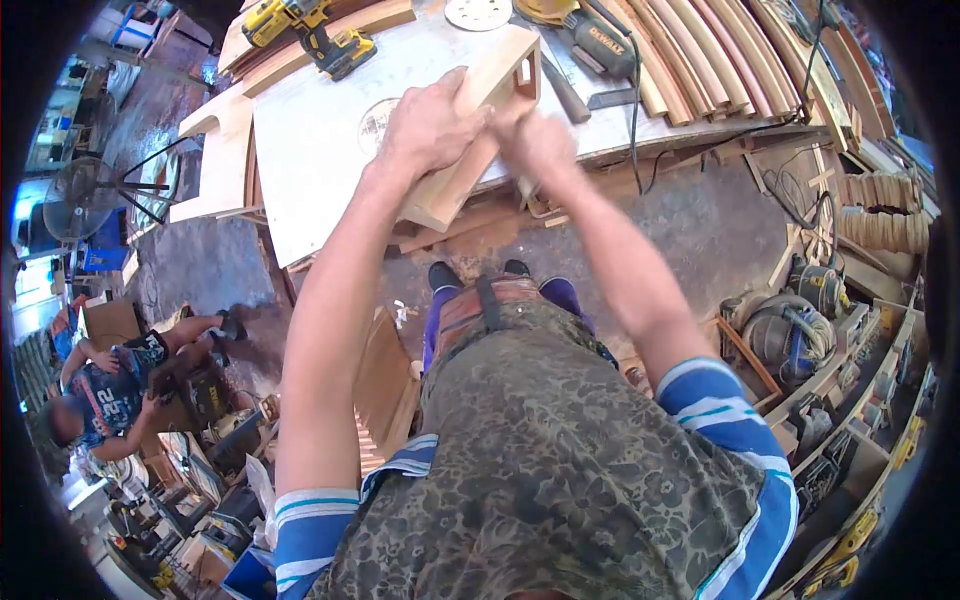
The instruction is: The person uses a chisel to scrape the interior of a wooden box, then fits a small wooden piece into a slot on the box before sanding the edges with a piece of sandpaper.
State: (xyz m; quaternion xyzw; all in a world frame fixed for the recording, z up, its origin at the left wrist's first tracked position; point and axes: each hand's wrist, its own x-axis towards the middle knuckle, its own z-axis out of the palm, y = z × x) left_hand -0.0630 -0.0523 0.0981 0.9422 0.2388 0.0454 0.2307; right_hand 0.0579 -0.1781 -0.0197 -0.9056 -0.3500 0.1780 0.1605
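A pale, box-like wooden piece [452, 192] with open, hollow sides is held at a slant over the near edge of the white-topped workbench [310, 150]. My left hand [432, 125] wraps over its upper face, the thumb towards the middle. Against the right side of the wood, close to its rim, is my right hand [540, 150], blurred by motion. Its fingers look curled in; whatever they hold is hidden. Beyond the piece lies a yellow and black cordless drill [318, 38]. A DeWalt power sander [600, 45] and a dark bar-like tool [565, 95] rest right of it.
Long wooden strips [690, 55] are stacked on the bench's right side. A dark cable [636, 150] hangs over its front edge. A shop vacuum [790, 335] and shelves of tools [850, 440] stand at right. Left are a floor fan [85, 198] and a seated person [120, 385].
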